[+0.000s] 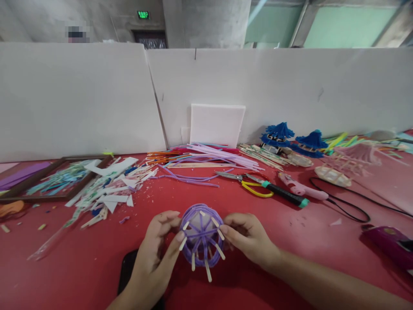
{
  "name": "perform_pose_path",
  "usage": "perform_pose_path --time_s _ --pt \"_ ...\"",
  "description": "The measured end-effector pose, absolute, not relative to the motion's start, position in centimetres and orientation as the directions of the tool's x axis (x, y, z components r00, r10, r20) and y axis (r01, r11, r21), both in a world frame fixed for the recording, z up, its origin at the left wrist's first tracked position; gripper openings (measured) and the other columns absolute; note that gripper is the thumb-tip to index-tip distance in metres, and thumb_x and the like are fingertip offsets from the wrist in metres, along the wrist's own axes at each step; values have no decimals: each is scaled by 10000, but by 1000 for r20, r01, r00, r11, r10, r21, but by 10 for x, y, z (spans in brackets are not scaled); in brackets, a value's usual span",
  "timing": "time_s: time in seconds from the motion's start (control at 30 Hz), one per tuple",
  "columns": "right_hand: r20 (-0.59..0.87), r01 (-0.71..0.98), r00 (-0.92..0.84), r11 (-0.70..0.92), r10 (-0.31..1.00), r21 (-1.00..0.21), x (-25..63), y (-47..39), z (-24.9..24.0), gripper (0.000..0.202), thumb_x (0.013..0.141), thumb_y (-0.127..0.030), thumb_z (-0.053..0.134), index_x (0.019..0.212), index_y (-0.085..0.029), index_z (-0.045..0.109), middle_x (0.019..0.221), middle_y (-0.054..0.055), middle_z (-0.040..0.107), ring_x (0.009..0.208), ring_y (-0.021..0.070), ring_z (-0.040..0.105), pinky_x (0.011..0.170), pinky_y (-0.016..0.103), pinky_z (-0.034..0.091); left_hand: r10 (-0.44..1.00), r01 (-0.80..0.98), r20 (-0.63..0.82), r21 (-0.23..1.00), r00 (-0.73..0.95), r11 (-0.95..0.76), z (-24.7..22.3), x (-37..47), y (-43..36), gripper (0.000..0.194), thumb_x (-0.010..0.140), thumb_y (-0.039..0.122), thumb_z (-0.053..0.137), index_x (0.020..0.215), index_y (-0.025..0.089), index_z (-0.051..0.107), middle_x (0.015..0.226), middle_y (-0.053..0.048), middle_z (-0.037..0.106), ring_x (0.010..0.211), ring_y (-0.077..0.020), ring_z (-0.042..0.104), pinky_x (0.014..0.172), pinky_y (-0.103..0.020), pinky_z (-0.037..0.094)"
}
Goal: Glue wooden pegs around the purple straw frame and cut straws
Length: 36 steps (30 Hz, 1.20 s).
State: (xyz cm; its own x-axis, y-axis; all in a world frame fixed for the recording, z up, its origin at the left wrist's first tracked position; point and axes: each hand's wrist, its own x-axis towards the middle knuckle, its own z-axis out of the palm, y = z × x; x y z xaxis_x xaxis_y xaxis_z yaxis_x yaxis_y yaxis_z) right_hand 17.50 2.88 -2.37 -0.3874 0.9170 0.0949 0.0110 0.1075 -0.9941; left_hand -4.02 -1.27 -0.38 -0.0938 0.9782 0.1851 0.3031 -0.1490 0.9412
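Between my hands is a round craft piece (202, 232), made of purple pipe cleaners radiating from a centre inside a purple ring. Several pale wooden sticks poke out around its edge. My left hand (158, 245) grips the left rim, with thumb and fingers closed by a stick end. On the opposite rim, my right hand (250, 237) pinches the ring between thumb and forefinger. The piece is held above the red table (106, 275), and its underside is mostly hidden. A dark phone (127, 267) lies partly beneath my left wrist.
Scissors (256, 187), black-handled pliers (284, 193) and a pink glue gun (301, 187) lie to the right. Purple pipe cleaners (219, 157) are piled behind. Paper scraps (116, 189) and a brown frame (61, 198) are left. Blue-roofed models (278, 135) stand by the white partition (290, 86).
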Motion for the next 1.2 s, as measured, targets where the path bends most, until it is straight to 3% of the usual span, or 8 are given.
perform_pose_path --time_s 0.23,0.4,0.5,0.63,0.97,1.2 --pt "-62 -127 -343 -112 937 -986 170 31 -20 454 711 -586 653 554 -172 554 411 -28 523 343 84 451 381 206 346 996 133 76 988 51 -82 2 -35 -7 174 810 309 633 932 194 585 825 -31 622 767 -179 609 711 -262 502" --pt "-164 -202 -347 -244 923 -948 167 36 -26 417 678 -531 701 541 -158 578 425 -29 541 352 94 502 381 207 405 997 55 -37 998 69 33 5 -34 -5 226 804 294 632 990 209 538 849 -19 631 798 -167 612 734 -256 500" --pt "-191 -202 -341 -270 921 -942 166 38 -26 413 684 -522 697 534 -155 581 448 -25 551 376 94 513 392 210 433 991 22 -96 995 93 94 4 -33 -4 309 789 300 640 1058 224 507 901 -29 659 861 -185 631 777 -281 511" --pt "-238 -187 -336 -312 911 -931 164 38 -24 404 686 -505 689 526 -154 572 422 -33 534 336 69 453 351 192 368 989 11 -88 996 122 87 2 -33 -3 276 809 296 617 1056 217 522 963 -45 681 923 -195 641 800 -281 514" --pt "-286 -141 -310 -342 907 -929 165 39 -20 321 673 -425 669 523 -171 542 352 -61 473 312 55 391 350 191 261 981 -3 -113 993 157 115 6 -32 -3 305 796 316 640 1053 214 512 971 -47 708 870 -182 657 776 -264 508" --pt "-289 -148 -294 -342 911 -928 164 38 -20 276 660 -389 647 526 -175 535 357 -67 461 321 52 362 370 200 259 975 -24 -133 990 179 140 1 -32 -2 345 834 316 606 1114 221 428 1017 -51 692 910 -174 648 801 -270 492"
